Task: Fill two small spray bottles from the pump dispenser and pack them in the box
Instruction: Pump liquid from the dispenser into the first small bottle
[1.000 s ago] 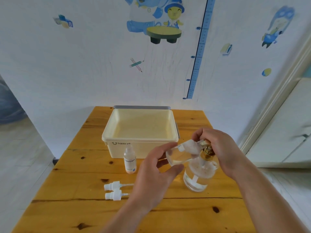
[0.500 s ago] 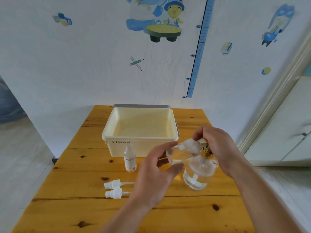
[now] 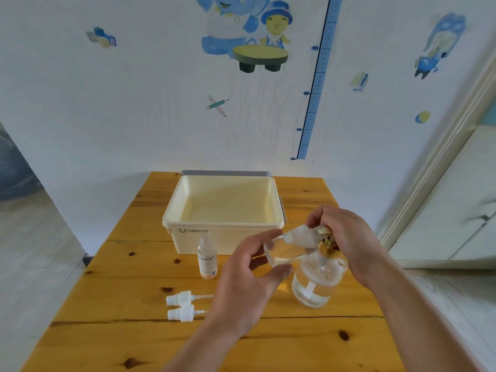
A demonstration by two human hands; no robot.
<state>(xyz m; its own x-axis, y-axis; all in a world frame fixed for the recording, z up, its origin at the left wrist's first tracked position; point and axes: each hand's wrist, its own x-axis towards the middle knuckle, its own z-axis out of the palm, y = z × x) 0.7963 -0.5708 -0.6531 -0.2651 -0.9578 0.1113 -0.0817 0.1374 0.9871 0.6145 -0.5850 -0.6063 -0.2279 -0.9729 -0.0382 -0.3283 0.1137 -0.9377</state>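
My left hand (image 3: 248, 285) holds a small clear spray bottle (image 3: 287, 251) tilted on its side, its open neck up against the gold nozzle of the pump dispenser (image 3: 318, 280). White foam fills the neck end of that bottle. My right hand (image 3: 346, 237) rests on top of the gold pump head. A second small bottle (image 3: 207, 257), uncapped and upright, stands in front of the cream box (image 3: 224, 232). Two white spray caps (image 3: 181, 306) lie side by side on the table, left of my left hand.
The wooden table (image 3: 107, 331) stands against a wall with stickers. A grey lid (image 3: 225, 173) leans behind the box. The floor drops away on both sides, and a white door frame is at the right.
Both hands, the tilted bottle and the dispenser keep their places. The camera has dipped slightly and the foam in the bottle's neck looks fuller.
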